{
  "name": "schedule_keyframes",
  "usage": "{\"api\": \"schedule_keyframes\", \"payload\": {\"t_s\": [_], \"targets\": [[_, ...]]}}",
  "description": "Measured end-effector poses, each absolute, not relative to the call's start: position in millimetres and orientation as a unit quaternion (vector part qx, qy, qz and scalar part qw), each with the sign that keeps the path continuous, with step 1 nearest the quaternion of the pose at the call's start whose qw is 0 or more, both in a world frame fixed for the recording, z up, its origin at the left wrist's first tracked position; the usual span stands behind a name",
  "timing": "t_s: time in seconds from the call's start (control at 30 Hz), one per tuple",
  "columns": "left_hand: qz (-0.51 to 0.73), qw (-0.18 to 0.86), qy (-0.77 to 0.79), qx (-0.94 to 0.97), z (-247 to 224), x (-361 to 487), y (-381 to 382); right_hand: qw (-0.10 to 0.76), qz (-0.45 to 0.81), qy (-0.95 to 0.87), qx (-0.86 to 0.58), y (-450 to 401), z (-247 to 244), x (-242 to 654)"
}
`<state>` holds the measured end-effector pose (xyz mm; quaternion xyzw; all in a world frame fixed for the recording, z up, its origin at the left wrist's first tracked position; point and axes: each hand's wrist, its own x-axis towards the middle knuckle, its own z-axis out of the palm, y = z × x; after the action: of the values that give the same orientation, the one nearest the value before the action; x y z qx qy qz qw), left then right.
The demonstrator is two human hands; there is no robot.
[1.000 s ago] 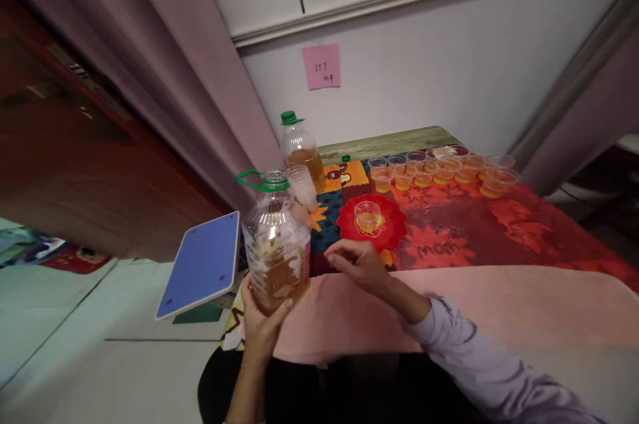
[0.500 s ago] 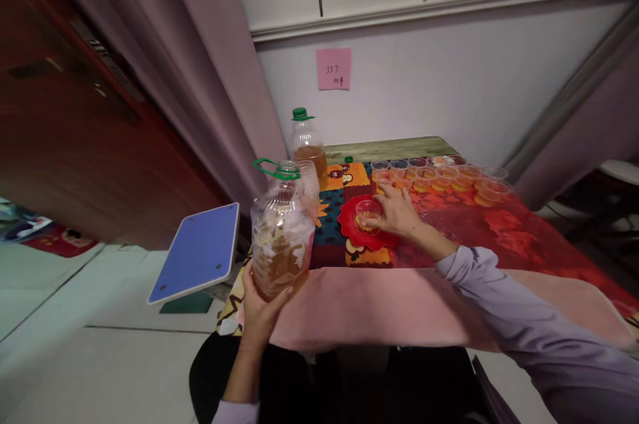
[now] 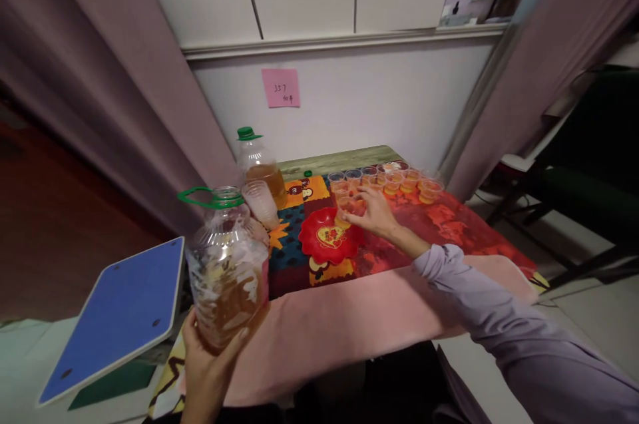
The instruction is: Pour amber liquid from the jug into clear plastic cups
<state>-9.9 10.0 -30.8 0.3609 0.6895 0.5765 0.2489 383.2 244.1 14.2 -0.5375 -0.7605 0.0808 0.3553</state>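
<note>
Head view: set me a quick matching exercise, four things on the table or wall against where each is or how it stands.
Things
1. Near bottle
2. Far bottle
3. Cup by the red plate
4. Pink note

Places and states
A. Green cap on its mouth
B. Stuck on the white wall
C. Uncapped, left hand around its lower part
D. Held by the right hand

Pairs: 1-C, 2-A, 3-D, 4-B

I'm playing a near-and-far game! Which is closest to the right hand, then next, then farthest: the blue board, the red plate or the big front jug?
In the head view, from the right hand:
1. Red plate, just to its left.
2. Big front jug, farther left, with the left hand at its base.
3. Blue board, leftmost, past the jug.
</note>
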Motion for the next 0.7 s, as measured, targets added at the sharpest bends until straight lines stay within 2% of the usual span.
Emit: {"api": "schedule_keyframes", "payload": {"t_s": [0.33,0.7], "targets": [[0.568,0.236,0.698,0.367,-31.4,-12.4,12.2,0.292,-0.060,-0.682,-0.668,285.6,-4.5,528.2],[0.567,0.249,0.700,0.355,-32.4,-13.3,12.9,0.220,-0.060,-0.628,-0.744,305.4,-16.6,555.4]]}}
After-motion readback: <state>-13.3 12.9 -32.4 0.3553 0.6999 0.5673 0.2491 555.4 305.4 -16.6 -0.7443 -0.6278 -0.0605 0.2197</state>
